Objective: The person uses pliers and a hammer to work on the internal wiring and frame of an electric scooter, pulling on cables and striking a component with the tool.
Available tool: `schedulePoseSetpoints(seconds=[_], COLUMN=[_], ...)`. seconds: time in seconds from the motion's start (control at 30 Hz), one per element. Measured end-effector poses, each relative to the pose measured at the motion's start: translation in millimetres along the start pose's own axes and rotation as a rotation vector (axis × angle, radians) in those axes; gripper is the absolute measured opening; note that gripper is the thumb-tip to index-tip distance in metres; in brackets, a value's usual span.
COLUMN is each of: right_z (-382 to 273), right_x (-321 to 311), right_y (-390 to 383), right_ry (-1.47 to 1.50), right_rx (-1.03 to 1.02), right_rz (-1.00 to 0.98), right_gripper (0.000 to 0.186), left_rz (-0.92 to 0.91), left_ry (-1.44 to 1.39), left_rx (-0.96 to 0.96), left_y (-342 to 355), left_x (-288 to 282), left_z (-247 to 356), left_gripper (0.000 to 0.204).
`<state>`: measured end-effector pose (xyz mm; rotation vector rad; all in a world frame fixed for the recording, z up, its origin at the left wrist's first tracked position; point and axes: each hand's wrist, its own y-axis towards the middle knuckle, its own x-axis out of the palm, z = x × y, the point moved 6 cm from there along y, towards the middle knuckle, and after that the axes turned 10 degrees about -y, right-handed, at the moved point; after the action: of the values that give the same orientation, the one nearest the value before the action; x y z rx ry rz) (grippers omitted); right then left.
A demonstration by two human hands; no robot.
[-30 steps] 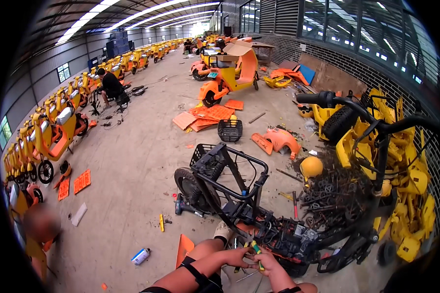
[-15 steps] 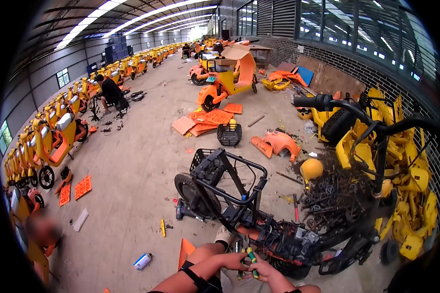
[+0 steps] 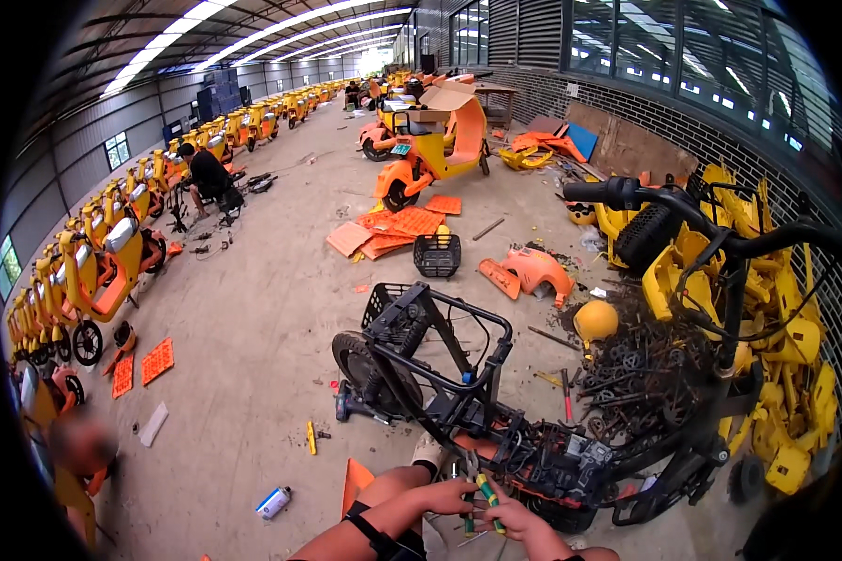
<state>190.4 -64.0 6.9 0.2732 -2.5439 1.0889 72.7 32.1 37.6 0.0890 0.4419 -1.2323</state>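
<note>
Gripping green-and-yellow-handled pliers (image 3: pixel 486 487) between left hand (image 3: pixel 447 497) and right hand (image 3: pixel 512 514), held close together beside a stripped scooter frame (image 3: pixel 524 443). Probably readying the tool; next, likely needing steady, controlled handles near exposed parts.

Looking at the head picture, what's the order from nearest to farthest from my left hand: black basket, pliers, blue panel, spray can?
1. Pliers: by your left hand, just to its right.
2. Spray can: on the floor, to the left.
3. Black basket: on the floor, well ahead.
4. Blue panel: farthest ahead, toward the right.
</note>
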Motion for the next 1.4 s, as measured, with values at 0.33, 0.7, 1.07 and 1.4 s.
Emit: schedulePoseSetpoints(seconds=[0.33, 0.7, 1.07, 1.4], right_z=[13.7, 15.1, 6.3, 1.4], right_x=[-2.9, 2.4, 4.2, 5.4], right_y=[14.1, 23.6, 2.8, -10.6], right_ry=[0.001, -0.109, -0.133, -0.134], right_rx=[-0.004, -0.022, -0.075, -0.041], right_rz=[0.05, 0.122, 0.152, 0.199], right_gripper=[0.099, 0.093, 0.093, 0.095], left_rz=[-0.027, -0.013, 0.0, -0.005], left_ry=[-0.097, -0.132, -0.108, -0.092], left_rx=[-0.114, -0.088, -0.102, -0.106], left_y=[-6.5, -12.7, -5.0, -3.6], left_x=[-0.5, -1.4, 15.5, 16.0], left_z=[4.1, 4.7, -4.5, 9.9], left_gripper=[0.054, 0.048, 0.051, 0.047])
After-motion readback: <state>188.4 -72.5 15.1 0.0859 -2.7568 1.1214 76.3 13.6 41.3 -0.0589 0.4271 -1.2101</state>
